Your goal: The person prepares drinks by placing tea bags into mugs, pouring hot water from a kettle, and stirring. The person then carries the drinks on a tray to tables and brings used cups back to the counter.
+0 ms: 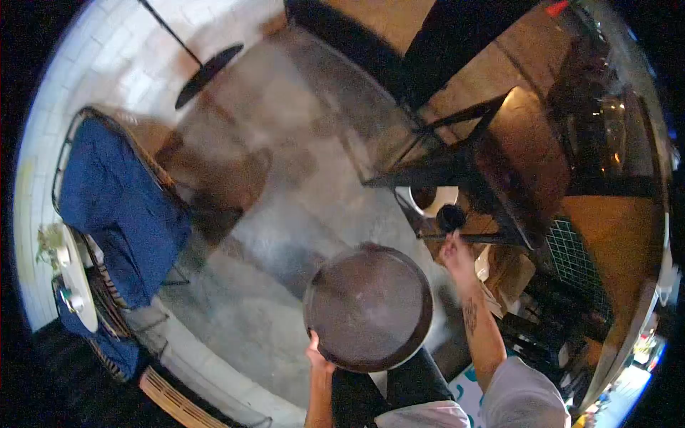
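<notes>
My left hand (pixel 319 354) grips the near-left rim of a large round brown tray (pixel 367 307). The tray is held out over my lap, and no objects show on it. My right hand (pixel 454 255) reaches forward to the right, its fingers drawn together at the near edge of a small black round object (pixel 449 217). The exact kind of this object is too dark to make out. Just beyond it is a white round dish (pixel 444 201) with something dark inside.
A dark-framed chair with a brown back (pixel 524 157) stands ahead right. A blue-covered chair (pixel 118 196) is at the left, near a white table (pixel 78 285). A black round stand base (pixel 207 75) rests far left. A green wire grid (pixel 576 264) lies right.
</notes>
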